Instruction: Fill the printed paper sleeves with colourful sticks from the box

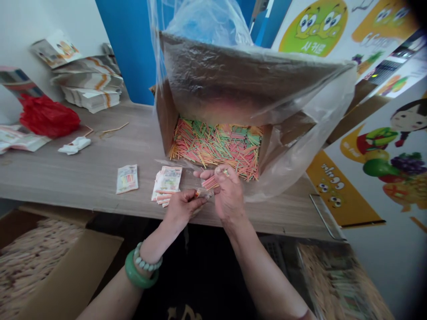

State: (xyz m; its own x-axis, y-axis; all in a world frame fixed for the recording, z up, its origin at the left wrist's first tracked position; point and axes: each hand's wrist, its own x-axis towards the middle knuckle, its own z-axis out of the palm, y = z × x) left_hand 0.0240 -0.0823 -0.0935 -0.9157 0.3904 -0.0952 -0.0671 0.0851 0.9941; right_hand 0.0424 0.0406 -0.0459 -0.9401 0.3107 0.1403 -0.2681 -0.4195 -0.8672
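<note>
Pink thin sticks (pixel 210 182) sit in your right hand (pixel 230 192), pinched between thumb and fingers, near the small clear plastic packet (pixel 204 194) your left hand (pixel 182 207) pinches, before the plastic-lined brown cardboard box (pixel 167 118) on the grey wood-grain worktop (pixel 90 178).

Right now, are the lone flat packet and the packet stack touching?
Apart. The head view shows a strip of tabletop between the lone flat packet and the packet stack.
</note>
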